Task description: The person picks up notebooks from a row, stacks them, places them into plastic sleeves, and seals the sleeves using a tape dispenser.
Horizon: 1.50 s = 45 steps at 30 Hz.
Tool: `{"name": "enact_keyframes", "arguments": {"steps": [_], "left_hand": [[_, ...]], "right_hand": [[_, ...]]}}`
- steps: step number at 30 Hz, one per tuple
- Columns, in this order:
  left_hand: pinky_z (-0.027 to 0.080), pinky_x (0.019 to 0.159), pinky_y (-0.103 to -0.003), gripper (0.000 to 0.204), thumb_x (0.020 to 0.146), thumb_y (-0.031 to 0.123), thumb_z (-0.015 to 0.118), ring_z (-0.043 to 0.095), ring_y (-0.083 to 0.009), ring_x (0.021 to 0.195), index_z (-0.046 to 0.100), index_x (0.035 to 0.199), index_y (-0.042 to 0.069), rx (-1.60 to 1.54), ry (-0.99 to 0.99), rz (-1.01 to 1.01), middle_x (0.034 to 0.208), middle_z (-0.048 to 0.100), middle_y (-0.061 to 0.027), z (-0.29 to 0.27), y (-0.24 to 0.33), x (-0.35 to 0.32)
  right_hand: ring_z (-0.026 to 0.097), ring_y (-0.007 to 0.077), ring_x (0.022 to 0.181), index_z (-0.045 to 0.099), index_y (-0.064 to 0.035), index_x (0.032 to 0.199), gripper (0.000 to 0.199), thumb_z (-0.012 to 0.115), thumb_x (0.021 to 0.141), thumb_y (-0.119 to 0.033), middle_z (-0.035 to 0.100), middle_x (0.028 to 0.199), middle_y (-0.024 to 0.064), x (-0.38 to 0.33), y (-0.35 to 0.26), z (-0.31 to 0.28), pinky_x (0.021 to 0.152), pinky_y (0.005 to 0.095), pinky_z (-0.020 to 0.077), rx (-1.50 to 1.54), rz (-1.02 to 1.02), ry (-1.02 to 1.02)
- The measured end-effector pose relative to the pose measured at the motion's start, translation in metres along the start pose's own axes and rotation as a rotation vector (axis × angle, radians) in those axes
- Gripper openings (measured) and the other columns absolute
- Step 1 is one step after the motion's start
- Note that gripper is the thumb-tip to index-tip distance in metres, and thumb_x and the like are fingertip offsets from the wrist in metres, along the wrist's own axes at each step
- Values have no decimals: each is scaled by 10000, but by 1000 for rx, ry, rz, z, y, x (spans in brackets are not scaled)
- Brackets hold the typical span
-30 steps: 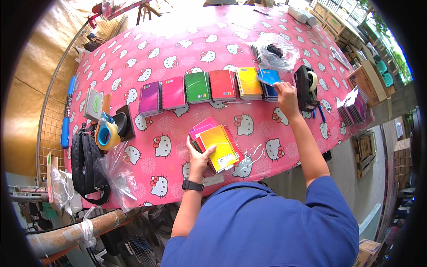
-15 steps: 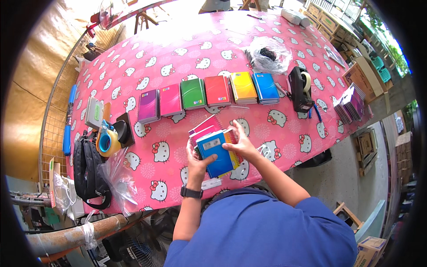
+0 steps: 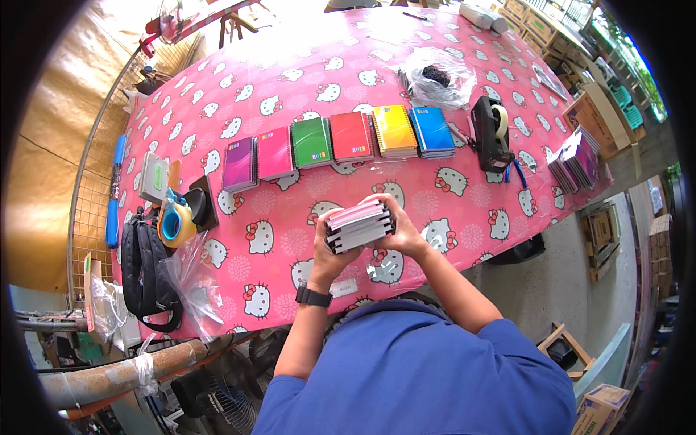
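Between my two hands is a squared-up stack of small spiral notebooks (image 3: 360, 226), held on edge so that white page edges and black spiral ends face up. My left hand (image 3: 330, 250) grips its left end, and my right hand (image 3: 403, 230) closes round the right end. The covers of this stack are mostly hidden. Beyond my hands runs a row of notebook piles: purple (image 3: 240, 162), pink (image 3: 275, 154), green (image 3: 312, 141), red (image 3: 351, 135), yellow (image 3: 394, 127) and blue (image 3: 432, 129).
A tape dispenser (image 3: 491, 138) stands right of the row, near more purple notebooks (image 3: 575, 161). To the left lie a black bag (image 3: 147, 268), tape rolls (image 3: 174, 225) and a clear plastic bag (image 3: 194, 283). Another plastic bag (image 3: 442, 80) sits farther back on the pink tablecloth (image 3: 254, 261).
The loosely fanned notebooks, with a blue one on top, are now an even stack turned on edge. Both hands have shifted to grip its ends.
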State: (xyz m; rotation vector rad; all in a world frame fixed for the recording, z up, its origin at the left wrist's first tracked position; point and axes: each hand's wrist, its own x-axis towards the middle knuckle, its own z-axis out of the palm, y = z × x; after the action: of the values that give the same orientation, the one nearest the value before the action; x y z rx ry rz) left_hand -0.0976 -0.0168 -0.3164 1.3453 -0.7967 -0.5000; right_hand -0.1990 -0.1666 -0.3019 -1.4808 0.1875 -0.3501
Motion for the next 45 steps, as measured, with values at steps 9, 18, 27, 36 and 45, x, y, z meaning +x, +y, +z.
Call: {"name": "enact_keyframes", "arguments": {"steps": [9, 18, 27, 36, 45], "left_hand": [[442, 909, -350, 887, 540, 59, 797, 507, -217, 1078, 302, 1276, 80, -13, 4, -29, 1168, 467, -100, -3, -22, -13], [446, 917, -354, 901, 514, 59, 816, 521, -223, 1061, 293, 1248, 82, 164, 50, 71, 1148, 466, -108, 2, -24, -15], [496, 810, -318, 714, 623, 99, 815, 606, -209, 952, 386, 1190, 28, 260, 42, 62, 1027, 596, -114, -2, -40, -15], [494, 814, -319, 524, 719, 244, 783, 614, -185, 922, 552, 1118, -5, -225, 13, -616, 1030, 635, -105, -4, -20, 34], [385, 959, -374, 888, 732, 511, 679, 428, -305, 1181, 364, 1299, -95, 786, 110, -586, 1266, 396, -227, -2, -11, 32]], "right_hand": [[458, 193, 1136, 361, -85, 1271, 861, 814, 540, -130, 494, 1163, 78, -3, 10, 10, 995, 335, 350, 44, -42, -48], [484, 193, 1041, 362, -105, 1213, 820, 821, 535, -145, 476, 1102, 74, -1, 23, 11, 924, 340, 395, -100, -102, -63], [487, 194, 1068, 367, -89, 1204, 805, 859, 580, -219, 508, 1114, 84, -8, 21, -3, 893, 342, 427, -74, 26, -86], [449, 232, 968, 658, -48, 1031, 444, 676, 762, -401, 529, 966, 54, -36, 36, -77, 812, 391, 354, -1374, 167, 576], [551, 133, 630, 624, -6, 948, 235, 707, 758, -117, 548, 830, 63, -47, 21, -81, 554, 286, 452, -283, 374, 665]]}}
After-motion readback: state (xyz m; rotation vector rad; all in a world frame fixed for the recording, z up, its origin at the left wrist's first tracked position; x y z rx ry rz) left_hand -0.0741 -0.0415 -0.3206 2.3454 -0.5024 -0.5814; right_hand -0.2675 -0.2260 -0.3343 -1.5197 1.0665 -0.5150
